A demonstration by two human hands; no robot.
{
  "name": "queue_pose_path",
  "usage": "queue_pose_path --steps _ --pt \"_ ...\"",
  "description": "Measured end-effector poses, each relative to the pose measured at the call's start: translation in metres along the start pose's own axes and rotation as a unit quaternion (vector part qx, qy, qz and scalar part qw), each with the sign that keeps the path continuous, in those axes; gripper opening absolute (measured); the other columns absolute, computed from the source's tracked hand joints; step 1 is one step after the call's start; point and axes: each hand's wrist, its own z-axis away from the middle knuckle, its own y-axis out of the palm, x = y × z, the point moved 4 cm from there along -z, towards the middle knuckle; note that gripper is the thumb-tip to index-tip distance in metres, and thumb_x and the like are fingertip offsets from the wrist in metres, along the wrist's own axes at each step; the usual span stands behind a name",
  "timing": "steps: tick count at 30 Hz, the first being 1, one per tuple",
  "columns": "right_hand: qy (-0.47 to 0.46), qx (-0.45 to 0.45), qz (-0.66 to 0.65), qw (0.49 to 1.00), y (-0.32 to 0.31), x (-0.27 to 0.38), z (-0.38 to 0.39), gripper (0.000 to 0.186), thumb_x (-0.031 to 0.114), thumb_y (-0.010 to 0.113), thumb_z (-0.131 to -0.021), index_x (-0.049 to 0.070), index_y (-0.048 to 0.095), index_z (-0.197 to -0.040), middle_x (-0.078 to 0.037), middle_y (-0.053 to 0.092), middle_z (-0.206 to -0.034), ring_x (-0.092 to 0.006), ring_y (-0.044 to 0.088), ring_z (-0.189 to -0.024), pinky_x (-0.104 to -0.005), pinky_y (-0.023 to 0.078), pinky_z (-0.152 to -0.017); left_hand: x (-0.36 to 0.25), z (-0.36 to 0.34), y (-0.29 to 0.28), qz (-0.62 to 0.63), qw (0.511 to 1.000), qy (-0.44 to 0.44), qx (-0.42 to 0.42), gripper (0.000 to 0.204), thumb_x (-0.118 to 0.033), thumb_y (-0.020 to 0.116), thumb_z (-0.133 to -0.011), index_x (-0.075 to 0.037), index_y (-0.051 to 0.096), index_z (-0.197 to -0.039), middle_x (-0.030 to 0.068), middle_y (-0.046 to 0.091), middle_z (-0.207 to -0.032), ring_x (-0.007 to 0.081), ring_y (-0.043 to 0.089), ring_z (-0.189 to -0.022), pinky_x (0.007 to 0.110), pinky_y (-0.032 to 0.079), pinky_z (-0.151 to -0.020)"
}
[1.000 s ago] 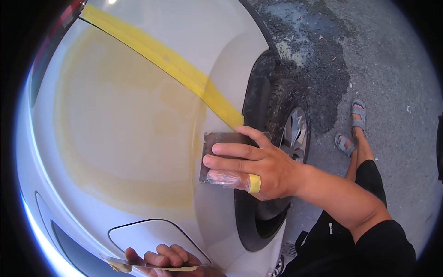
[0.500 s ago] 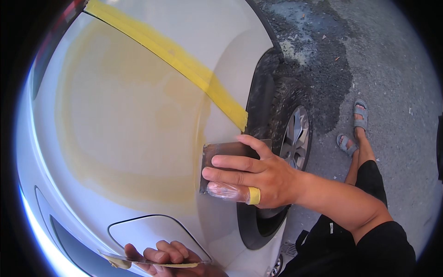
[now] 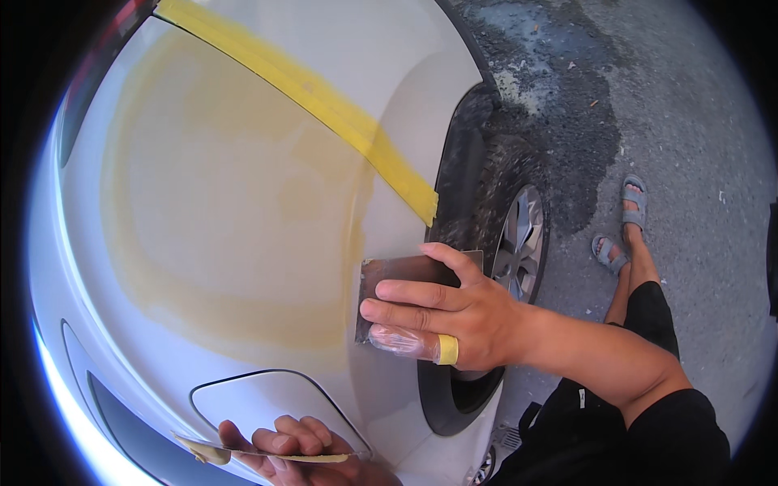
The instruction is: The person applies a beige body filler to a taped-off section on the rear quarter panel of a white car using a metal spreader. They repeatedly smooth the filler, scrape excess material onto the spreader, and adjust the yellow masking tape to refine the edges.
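My right hand (image 3: 478, 316) grips a flat metal spreader blade (image 3: 405, 270), fingers laid across its face. One finger is wrapped in clear plastic with a band of yellow tape (image 3: 447, 349). The blade lies over the white car panel (image 3: 389, 211) beside the wheel arch; whether its edge touches cannot be told. Low in the picture, my left hand (image 3: 298, 441) pinches a second thin blade (image 3: 191, 443), seen nearly edge-on. Beige putty (image 3: 215, 457) clings to it. A broad sanded patch (image 3: 227, 194) with a yellowish outline covers the panel to the left.
Yellow masking tape (image 3: 300, 85) runs diagonally along the panel seam. Right of the panel are a black tyre and a silver wheel (image 3: 521, 235). A fuel flap (image 3: 275, 401) sits near my left hand. My sandalled feet (image 3: 634, 202) stand on grey asphalt (image 3: 689, 121).
The whole view has shifted very slightly. My right hand and its blade sit a touch further right; my left hand keeps the same hold and place.
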Motion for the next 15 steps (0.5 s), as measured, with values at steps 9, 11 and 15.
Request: queue_pose_path --steps 9,11,15 --pt "-0.01 -0.008 0.005 1.0 -0.01 0.015 -0.01 0.019 0.018 0.059 -0.086 0.017 0.066 -0.104 0.002 0.06 -0.126 -0.0124 0.051 -0.12 -0.0502 0.028 -0.104 0.0 0.001 -0.001 0.003 1.0 -0.004 -0.004 0.065 -0.004 0.051 -0.088 0.001 0.017 -0.143 0.0031 0.048 -0.091 0.0102 0.039 -0.067 0.024 0.032 -0.055" --pt "-0.019 -0.009 0.014 1.0 -0.006 0.017 -0.011 0.019 0.018 0.059 -0.086 0.017 0.066 -0.103 0.002 0.06 -0.126 -0.0122 0.051 -0.12 -0.0502 0.028 -0.104 0.0 0.0 0.0 0.004 1.0 -0.003 -0.008 0.065 -0.004 0.051 -0.088 0.001 0.017 -0.143 0.003 0.048 -0.09 0.0102 0.039 -0.067 0.024 0.032 -0.055" --pt "-0.001 0.023 0.011 1.0 -0.002 0.013 0.001 0.024 0.02 0.054 -0.089 0.015 0.064 -0.11 0.002 0.058 -0.127 -0.0134 0.047 -0.122 -0.0515 0.034 -0.099 0.0 0.0 0.0 0.003 1.0 -0.003 -0.003 0.065 -0.004 0.05 -0.088 0.001 0.017 -0.143 0.003 0.047 -0.089 0.0102 0.039 -0.067 0.024 0.032 -0.054"
